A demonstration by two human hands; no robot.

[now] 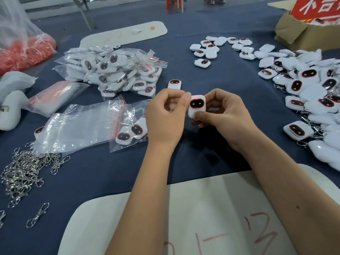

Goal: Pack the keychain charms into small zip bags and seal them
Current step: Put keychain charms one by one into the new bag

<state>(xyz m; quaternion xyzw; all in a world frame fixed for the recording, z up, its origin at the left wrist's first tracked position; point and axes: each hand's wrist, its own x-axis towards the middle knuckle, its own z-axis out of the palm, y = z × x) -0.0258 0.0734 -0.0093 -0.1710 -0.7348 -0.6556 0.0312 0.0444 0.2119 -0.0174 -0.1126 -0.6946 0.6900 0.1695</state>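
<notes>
Both hands are on one charm (196, 107), held upright over the table (220, 80), face toward the camera. The right hand (223, 116) holds it from the side and below, thumb across the lower edge; the left hand (165, 116) has its fingers curled, thumb and forefinger pinching at the top corner. Can't tell whether a clasp is between the left fingers, that part is hidden. It is not bagged yet. Risks: a fingertip grip on a smooth shell looks likely to slip, and a dropped charm would land among loose ones, so the count gets lost. The nearest open bag (128, 126) already holds two charms and lies left of the left hand, partly under empty bags (79, 126), so grabbing the wrong layer is an easy mistake. A ring caught in the zip strip would stop the seal. Around: a spare charm (174, 84) just behind the hands, the packed pile (117, 70) further left, the clasp heap (24, 172) near left, unbagged charms (312, 92) right, a white board (202, 218) under the forearms, a cardboard box (303, 32) far right.
</notes>
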